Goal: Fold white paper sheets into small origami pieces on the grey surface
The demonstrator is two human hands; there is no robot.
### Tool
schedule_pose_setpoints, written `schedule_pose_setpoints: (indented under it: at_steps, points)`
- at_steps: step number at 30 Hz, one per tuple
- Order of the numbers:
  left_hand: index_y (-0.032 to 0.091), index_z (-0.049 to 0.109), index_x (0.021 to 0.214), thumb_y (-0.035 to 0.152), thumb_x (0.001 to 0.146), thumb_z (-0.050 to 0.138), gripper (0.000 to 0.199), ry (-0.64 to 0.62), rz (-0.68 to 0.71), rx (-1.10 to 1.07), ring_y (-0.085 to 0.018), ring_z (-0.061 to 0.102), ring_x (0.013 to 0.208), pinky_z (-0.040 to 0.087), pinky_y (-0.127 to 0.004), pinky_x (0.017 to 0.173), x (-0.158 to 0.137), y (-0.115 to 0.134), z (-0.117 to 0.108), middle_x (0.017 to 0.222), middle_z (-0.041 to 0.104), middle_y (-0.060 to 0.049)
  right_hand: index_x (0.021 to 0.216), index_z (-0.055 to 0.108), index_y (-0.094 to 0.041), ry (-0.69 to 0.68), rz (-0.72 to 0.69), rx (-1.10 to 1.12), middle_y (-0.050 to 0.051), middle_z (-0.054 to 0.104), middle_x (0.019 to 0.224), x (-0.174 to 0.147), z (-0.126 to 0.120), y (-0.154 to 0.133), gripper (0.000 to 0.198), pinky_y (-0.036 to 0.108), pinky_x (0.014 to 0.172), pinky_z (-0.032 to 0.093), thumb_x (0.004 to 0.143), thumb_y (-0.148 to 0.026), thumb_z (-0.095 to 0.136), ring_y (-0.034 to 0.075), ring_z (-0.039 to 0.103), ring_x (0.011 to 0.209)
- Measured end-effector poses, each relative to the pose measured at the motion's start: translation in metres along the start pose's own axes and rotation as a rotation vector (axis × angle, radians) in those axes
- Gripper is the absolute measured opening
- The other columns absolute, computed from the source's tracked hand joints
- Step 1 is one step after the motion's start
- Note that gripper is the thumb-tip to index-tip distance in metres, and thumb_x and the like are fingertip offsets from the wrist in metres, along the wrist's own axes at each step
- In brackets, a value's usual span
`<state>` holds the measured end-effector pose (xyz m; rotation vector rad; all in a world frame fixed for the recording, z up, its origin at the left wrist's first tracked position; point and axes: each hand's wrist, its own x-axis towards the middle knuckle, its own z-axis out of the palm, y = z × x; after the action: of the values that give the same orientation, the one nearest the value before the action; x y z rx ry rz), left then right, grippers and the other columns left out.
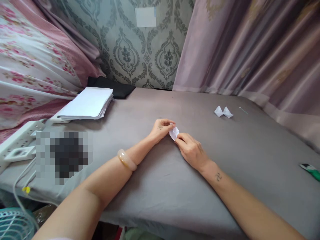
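Note:
A small piece of folded white paper [174,133] is held between my two hands above the grey cloth-covered surface [150,186]. My left hand [162,129] pinches its upper left edge between thumb and fingers. On the lower right side, the fingers of my right hand [191,148] are closed on the same paper. Parts of the folds are hidden behind my fingertips. Farther back on the right lies another folded white paper shape [223,112] with two pointed halves, apart from both hands.
At the back left, a stack of white paper [87,103] sits by a black folded item [112,87]. A white power strip [22,136] with cables lies at the left edge. A thin white stick [243,110] and a green object [311,171] are on the right. Curtains [240,43] hang behind.

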<state>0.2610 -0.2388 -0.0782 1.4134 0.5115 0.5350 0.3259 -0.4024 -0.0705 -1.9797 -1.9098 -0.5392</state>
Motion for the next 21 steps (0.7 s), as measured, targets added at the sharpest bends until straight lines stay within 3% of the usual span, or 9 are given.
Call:
schedule_pose_setpoints:
  at_steps: [4, 8, 16, 21]
  points:
    - [0.011, 0.068, 0.080, 0.022, 0.071, 0.069, 0.014, 0.001, -0.022, -0.021, -0.009, 0.057, 0.056, 0.046, -0.021, 0.055, 0.001, 0.001, -0.003, 0.066, 0.065, -0.001, 0.105, 0.065, -0.016, 0.044, 0.028, 0.055, 0.011, 0.067, 0.099, -0.001, 0.001, 0.000, 0.028, 0.031, 0.077, 0.049, 0.097, -0.015, 0.038, 0.019, 0.062, 0.090]
    - [0.012, 0.067, 0.074, 0.024, 0.070, 0.070, 0.013, -0.018, -0.047, -0.004, -0.011, 0.059, 0.058, 0.050, -0.024, 0.059, 0.000, 0.001, -0.005, 0.064, 0.065, -0.001, 0.097, 0.065, -0.016, 0.012, 0.054, 0.107, 0.010, 0.067, 0.096, -0.001, 0.000, 0.003, 0.027, 0.029, 0.077, 0.049, 0.097, -0.014, 0.038, 0.018, 0.062, 0.090]
    - [0.011, 0.068, 0.071, 0.023, 0.066, 0.072, 0.014, 0.071, -0.169, -0.023, -0.013, 0.062, 0.059, 0.052, -0.024, 0.061, -0.004, 0.008, -0.004, 0.063, 0.065, -0.003, 0.095, 0.064, -0.017, -0.077, 0.063, 0.293, 0.008, 0.065, 0.092, 0.010, -0.010, 0.018, 0.022, 0.028, 0.074, 0.048, 0.096, -0.018, 0.042, 0.016, 0.060, 0.080]
    - [0.009, 0.068, 0.079, 0.041, 0.080, 0.062, 0.032, 0.071, -0.225, -0.045, -0.018, 0.067, 0.068, 0.054, -0.026, 0.062, -0.003, 0.014, -0.004, 0.071, 0.070, -0.009, 0.095, 0.064, -0.015, -0.044, 0.102, 0.421, 0.008, 0.065, 0.094, 0.010, -0.011, 0.046, 0.019, 0.028, 0.079, 0.048, 0.095, -0.017, 0.046, 0.016, 0.061, 0.084]
